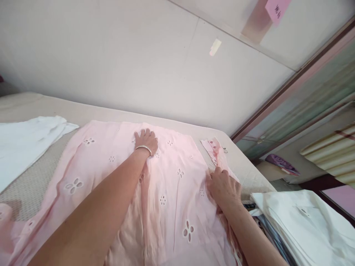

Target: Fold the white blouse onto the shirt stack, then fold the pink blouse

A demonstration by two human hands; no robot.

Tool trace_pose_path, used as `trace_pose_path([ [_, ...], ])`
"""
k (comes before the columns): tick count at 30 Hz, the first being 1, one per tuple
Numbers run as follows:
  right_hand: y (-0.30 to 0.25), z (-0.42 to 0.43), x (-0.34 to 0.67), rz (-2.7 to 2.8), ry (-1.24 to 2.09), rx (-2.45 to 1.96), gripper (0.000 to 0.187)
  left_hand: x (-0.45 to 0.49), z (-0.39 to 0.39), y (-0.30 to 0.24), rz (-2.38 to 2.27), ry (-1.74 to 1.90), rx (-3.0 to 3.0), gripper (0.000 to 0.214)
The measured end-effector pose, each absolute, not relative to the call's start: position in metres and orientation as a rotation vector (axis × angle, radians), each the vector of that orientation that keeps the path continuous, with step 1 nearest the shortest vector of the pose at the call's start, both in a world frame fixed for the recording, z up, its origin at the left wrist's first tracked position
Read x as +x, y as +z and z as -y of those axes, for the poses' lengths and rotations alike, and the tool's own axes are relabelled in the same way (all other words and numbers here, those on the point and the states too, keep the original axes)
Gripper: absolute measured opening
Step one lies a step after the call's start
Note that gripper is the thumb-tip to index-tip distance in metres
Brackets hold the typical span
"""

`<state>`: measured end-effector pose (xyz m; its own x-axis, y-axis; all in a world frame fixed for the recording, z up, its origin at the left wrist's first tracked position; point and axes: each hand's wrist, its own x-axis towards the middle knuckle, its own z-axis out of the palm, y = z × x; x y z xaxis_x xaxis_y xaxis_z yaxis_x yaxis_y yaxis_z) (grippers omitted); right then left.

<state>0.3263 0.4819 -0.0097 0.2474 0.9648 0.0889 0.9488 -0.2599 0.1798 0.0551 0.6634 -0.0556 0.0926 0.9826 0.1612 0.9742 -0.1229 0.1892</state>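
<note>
A pale pink garment with cut-out eyelet flowers (177, 186) lies spread before me, its lower middle gathered in soft folds. My left hand (146, 140), with a bracelet at the wrist, rests flat on its upper part, fingers spread. At its right edge, my right hand (224, 186) has curled fingers closed on the cloth. Just beyond those fingers lies a narrow strip of the same pink fabric with reddish buttons (213, 146); whether it is a cuff or a collar I cannot tell. My right palm hides part of the edge.
The bed (234, 147) runs along a pale wall (124, 62). White cloth (30, 142) lies at the left. Folded white clothing (307, 221) is stacked over darker items at the right. A small metal ring (225, 150) sits by the pink strip. A striped curtain (330, 151) hangs farther right.
</note>
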Motion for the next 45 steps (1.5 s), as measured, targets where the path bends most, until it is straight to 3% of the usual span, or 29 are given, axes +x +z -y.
trace_pose_path([
  [3,-0.014,-0.466,0.3,-2.193,0.379,2.335,0.05,0.054,-0.663,-0.057,-2.05,0.383,2.302,0.052],
  [7,-0.04,-0.447,0.282,-2.435,0.09,2.213,0.07,0.049,-0.668,-0.06,-2.054,0.4,2.298,0.051],
  [15,-0.048,-0.443,0.287,-2.45,0.046,2.269,0.073,0.03,-0.653,-0.013,-2.06,0.209,2.176,0.049],
  [21,-0.044,-0.44,0.281,-2.517,0.088,2.299,0.072,-0.024,-0.547,-0.01,-2.2,0.188,2.289,0.058],
  [27,-0.043,-0.438,0.279,-2.492,0.19,2.29,0.07,-0.052,-0.472,0.026,-2.366,0.036,1.86,0.055],
  [32,-0.047,-0.439,0.278,-2.497,0.28,2.258,0.069,-0.047,-0.328,0.059,-2.207,0.096,1.845,0.041],
  [36,-0.047,-0.439,0.276,-2.467,0.298,2.235,0.068,-0.072,-0.229,0.045,-2.596,0.004,1.4,0.038],
  [39,-0.045,-0.438,0.274,-2.435,0.283,2.195,0.068,-0.098,-0.213,0.03,-2.627,0.169,1.155,0.038],
  [45,-0.037,-0.437,0.272,-2.43,0.112,2.185,0.058,-0.127,-0.251,0.016,-2.299,0.954,0.583,0.028],
])
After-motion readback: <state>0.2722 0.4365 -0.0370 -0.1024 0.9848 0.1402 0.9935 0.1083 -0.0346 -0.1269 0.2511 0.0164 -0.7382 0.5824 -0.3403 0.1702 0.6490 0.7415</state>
